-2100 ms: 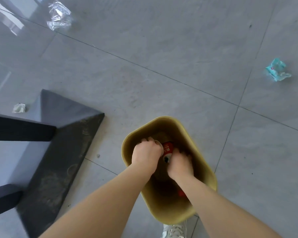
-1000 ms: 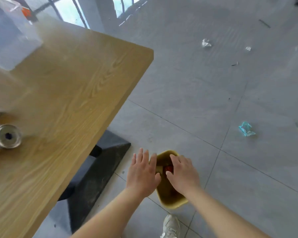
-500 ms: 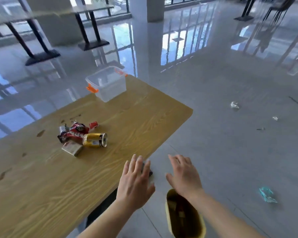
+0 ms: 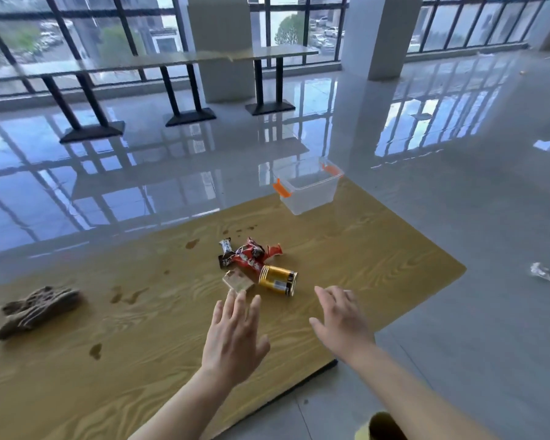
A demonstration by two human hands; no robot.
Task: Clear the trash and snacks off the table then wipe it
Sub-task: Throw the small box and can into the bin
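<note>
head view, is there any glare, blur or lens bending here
Head view: strong window glare mirrors off the glossy grey floor; the long window-side counter bows and smears from wide-angle distortion; the fingers of the left hand are slightly motion-blurred; the gold can lying on its side is fairly sharp.

Left hand (image 4: 235, 338) extended forward, palm down, 4 fingers spread, thumb out to right; holds nothing. Right hand (image 4: 342, 319) level with it, well apart, palm turned inward-down, fingers loosely spread, thumb toward left hand; holds nothing. Both forearms bare, rising from lower frame edge, converging slightly.
</note>
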